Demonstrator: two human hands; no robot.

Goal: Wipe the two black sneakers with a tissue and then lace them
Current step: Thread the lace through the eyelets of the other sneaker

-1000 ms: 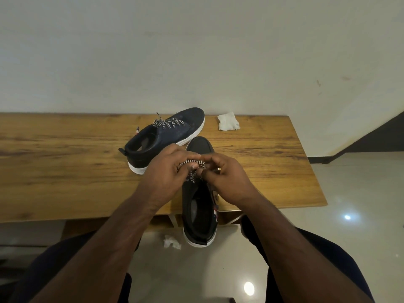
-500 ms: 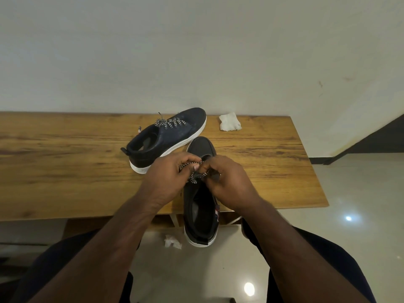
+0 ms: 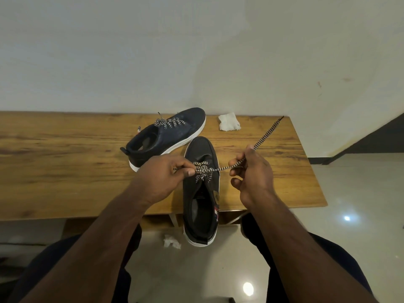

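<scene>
Two black sneakers with white soles are on the wooden table (image 3: 65, 171). The far sneaker (image 3: 170, 136) lies angled with its black-and-white lace threaded. The near sneaker (image 3: 202, 193) points away from me, its heel hanging over the table's front edge. My left hand (image 3: 162, 178) pinches the checkered lace (image 3: 262, 139) at the eyelets of the near sneaker. My right hand (image 3: 251, 173) grips the same lace farther along and holds it taut up and to the right, the free end reaching toward the table's far right corner. A white tissue (image 3: 228, 124) lies beyond the shoes.
A crumpled tissue (image 3: 171, 241) lies on the glossy tiled floor under the table's edge, between my knees. The wall stands right behind the table. The table's right edge ends near a dark baseboard (image 3: 371, 145).
My hands were together over the near sneaker's eyelets. Now my right hand has pulled away to the right, drawing the lace out long and taut; my left hand stays at the eyelets.
</scene>
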